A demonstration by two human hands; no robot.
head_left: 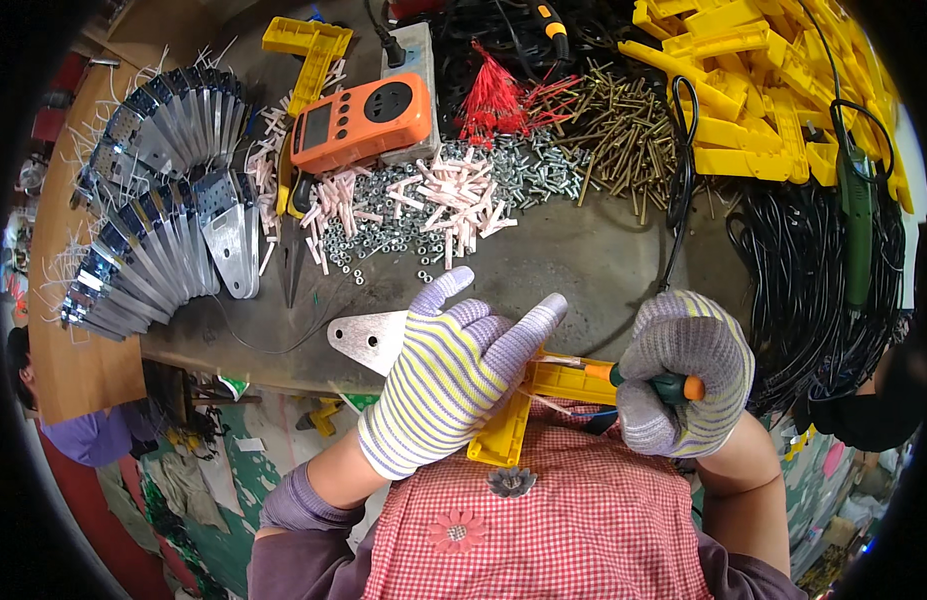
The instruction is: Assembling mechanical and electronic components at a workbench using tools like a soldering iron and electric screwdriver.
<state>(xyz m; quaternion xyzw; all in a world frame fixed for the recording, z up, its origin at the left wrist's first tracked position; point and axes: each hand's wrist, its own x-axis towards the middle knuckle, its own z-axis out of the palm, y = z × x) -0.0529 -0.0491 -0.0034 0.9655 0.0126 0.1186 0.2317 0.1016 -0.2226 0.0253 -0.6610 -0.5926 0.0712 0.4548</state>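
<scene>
Both my hands wear striped knit gloves. My left hand lies over a yellow plastic L-shaped housing at the table's front edge and grips it, thumb and one finger stretched out, other fingers bent. From beneath this hand a flat silver metal plate with two holes sticks out to the left. My right hand is closed round a screwdriver with a green and orange handle. Its shaft points left along the housing's right arm. A thin blue wire and a pale strip show beside the housing; the hidden fingertips cover its middle.
Silver plates with wires stand in rows at left. An orange meter sits behind piles of nuts, pale pink sleeves and brass-coloured screws. Yellow housings, black cables and a green tool are at right.
</scene>
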